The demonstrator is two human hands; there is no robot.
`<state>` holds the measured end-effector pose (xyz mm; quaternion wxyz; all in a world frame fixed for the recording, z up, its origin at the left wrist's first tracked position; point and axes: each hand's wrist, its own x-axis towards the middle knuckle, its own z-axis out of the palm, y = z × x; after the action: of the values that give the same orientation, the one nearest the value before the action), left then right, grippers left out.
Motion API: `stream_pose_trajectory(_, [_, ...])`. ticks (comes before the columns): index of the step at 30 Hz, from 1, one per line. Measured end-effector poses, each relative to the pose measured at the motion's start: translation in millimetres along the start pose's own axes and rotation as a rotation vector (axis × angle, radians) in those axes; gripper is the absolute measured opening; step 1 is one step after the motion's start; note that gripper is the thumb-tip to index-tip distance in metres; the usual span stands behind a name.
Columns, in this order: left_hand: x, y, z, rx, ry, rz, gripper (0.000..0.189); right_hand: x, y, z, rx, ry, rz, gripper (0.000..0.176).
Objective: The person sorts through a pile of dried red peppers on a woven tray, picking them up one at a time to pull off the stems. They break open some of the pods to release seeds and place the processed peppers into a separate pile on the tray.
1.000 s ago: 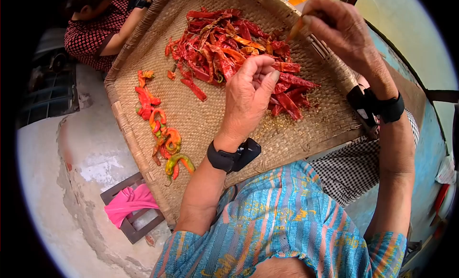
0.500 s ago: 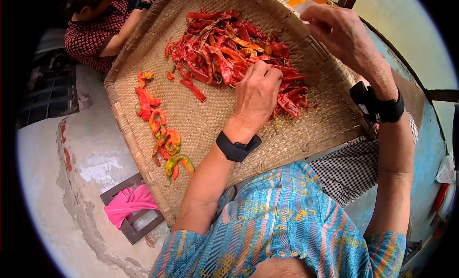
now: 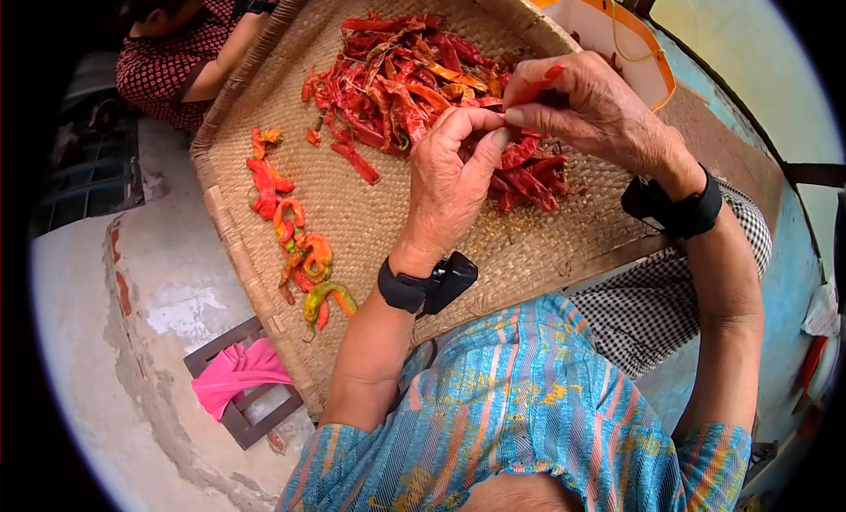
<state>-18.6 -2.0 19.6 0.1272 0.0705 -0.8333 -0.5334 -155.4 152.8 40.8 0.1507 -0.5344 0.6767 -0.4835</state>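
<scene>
Above the pile of dried red chillies [image 3: 388,89], my two hands meet at their fingertips. My right hand [image 3: 599,115] is closed, with a dried red chilli [image 3: 540,84] sticking up between its fingers. My left hand [image 3: 449,181] pinches at the same spot, index finger against the right thumb; the fingers cover most of what is between them. Beneath both hands lies a woven bamboo tray [image 3: 370,239]. Along its left side runs a row of fresher, curled red, orange and green chillies [image 3: 291,217]. Loose seeds are scattered below the pile.
An orange-rimmed white container [image 3: 648,58] stands beyond the tray's right edge. Another person [image 3: 172,67] in a dark patterned top sits at upper left. A pink cloth [image 3: 242,375] lies over a dark frame on the floor. Checked cloth [image 3: 634,322] shows below the tray.
My right hand has come from the tray's right rim, near the container, inward to meet the left. My left hand has lifted off the pile and turned, thumb now showing.
</scene>
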Motion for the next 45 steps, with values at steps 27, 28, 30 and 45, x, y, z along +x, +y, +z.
stream_pose_trajectory(27, [-5.0,5.1,-9.2,0.443,-0.055,0.211,0.019,-7.9,2.0,22.1,-0.38,-0.188,-0.003,0.025])
stream_pose_trajectory(28, [-4.8,6.9,-8.3,0.399,-0.053,0.204,0.019,-7.4,6.5,22.7,-0.385,-0.203,-0.004,0.025])
stream_pose_trajectory(30, [-4.9,7.7,-8.7,0.356,-0.051,0.195,0.018,-7.0,9.3,17.9,-0.292,-0.144,-0.035,0.025])
stream_pose_trajectory(45, [-6.5,-13.3,-9.7,0.485,-0.102,0.129,0.02,-12.1,-14.7,-74.9,-0.41,0.247,0.079,0.02])
